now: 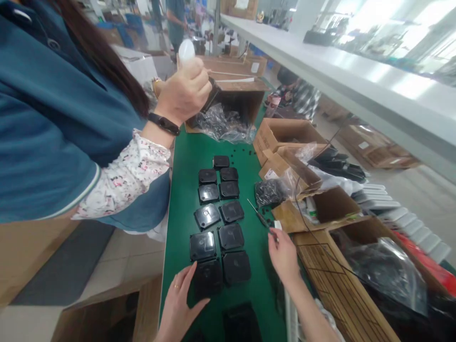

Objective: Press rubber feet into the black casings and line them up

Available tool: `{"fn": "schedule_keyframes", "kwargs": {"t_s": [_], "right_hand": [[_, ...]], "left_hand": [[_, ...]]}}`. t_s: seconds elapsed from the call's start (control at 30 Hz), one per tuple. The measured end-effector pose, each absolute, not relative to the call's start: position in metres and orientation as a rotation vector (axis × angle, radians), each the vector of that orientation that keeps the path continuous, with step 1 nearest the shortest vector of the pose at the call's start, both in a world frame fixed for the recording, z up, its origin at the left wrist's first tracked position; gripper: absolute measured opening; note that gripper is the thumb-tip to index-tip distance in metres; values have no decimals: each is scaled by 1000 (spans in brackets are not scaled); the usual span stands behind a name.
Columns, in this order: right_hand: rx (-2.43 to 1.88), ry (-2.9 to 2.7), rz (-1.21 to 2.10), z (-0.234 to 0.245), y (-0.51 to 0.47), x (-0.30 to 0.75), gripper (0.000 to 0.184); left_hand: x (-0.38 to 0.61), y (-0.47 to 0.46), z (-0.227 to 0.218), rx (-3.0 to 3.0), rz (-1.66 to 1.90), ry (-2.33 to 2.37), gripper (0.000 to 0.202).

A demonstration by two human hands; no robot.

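My left hand [181,301] is at the near left edge of the green table, its thumb and fingers spread around the left side of a black plastic case [208,280]. Its fingertips are at the corner of that case; whether they press on it I cannot tell. My right hand [284,256] has its fingers closed on the handle end of a thin screwdriver [262,218], whose shaft points away to the left. Between my hands, black cases lie in two columns, among them a glossy one [202,245] and a darker one [236,267]. Another dark piece [242,323] is at the bottom edge.
At the left, a co-worker's hand [188,90] holds a whitish translucent object and something black. Cardboard boxes [285,133] and a bag of black parts [269,191] line the right side. A shelf [320,66] overhangs there. Small black bits lie on the green table [185,147].
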State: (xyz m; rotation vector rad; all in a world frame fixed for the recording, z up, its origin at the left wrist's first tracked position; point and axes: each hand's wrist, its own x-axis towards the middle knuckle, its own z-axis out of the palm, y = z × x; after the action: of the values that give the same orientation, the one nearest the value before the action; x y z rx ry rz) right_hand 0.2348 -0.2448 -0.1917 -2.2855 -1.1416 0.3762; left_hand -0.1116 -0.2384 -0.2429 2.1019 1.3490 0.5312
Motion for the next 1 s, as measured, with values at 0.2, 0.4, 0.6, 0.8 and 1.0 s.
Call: {"fn": "schedule_keyframes", "kwargs": {"t_s": [0.2,0.4,0.6,0.8,1.0], "right_hand": [[-2442,-1537,316,-210,-155,259,21],[-2057,-1086,656,-202,-162,263,8],[-1287,-294,1172,-177,-172,233,33],[-1041,-307,1030,-171,-130,173,61],[-1093,-504,1033,-200,-88,148,64]], "left_hand": [[-106,-237,-242,2256,484,1356,83],[-118,-232,-234,2098,665,1449,52],[-111,-183,-231,1943,815,1567,46],[-57,-118,-210,2172,737,1465,66],[10,-70,-198,2374,420,1158,78]]}}
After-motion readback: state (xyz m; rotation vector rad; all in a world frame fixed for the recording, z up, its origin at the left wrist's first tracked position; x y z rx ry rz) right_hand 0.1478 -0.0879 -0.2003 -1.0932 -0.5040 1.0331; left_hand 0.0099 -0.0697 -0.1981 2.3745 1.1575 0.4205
